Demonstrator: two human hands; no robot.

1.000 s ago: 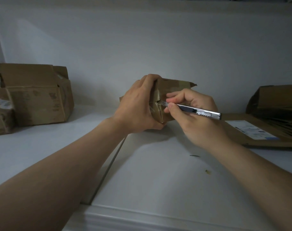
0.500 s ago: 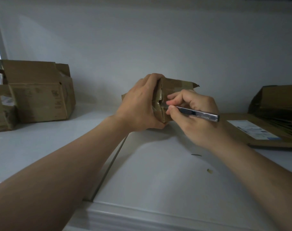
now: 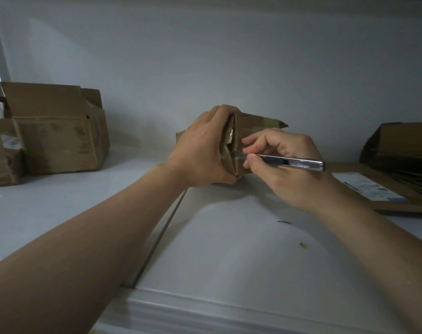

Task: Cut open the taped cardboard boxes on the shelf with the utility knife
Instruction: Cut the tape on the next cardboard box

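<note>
Since a second ago, our knife tip has slid a little lower on the taped end of the box. Our right hand (image 3: 292, 174) pinches the utility knife (image 3: 289, 162) like a pen, with the thumb and first finger curled near its front. The silver handle sticks out to the right over the back of the hand. The blade tip touches the seam in the end of the small box (image 3: 255, 126), just left of our fingertips.

Our left hand (image 3: 202, 150) wraps round the left side of that box. The fingers curl over its top and the thumb tucks under its bottom corner. So the box is between both hands, and its bottom looks to rest on the white shelf (image 3: 229, 249), close to the back wall (image 3: 229, 56). A torn flap (image 3: 281, 124) pokes out at its top right.

Far to the left stand two open boxes (image 3: 55, 133), side by side and touching. To the right lies a flat cardboard sheet (image 3: 417, 203) with a white label (image 3: 364, 186). A dark crumpled box (image 3: 398, 145) rests behind it. Two tiny scraps (image 3: 302, 245) lie on the shelf near our right arm.
</note>
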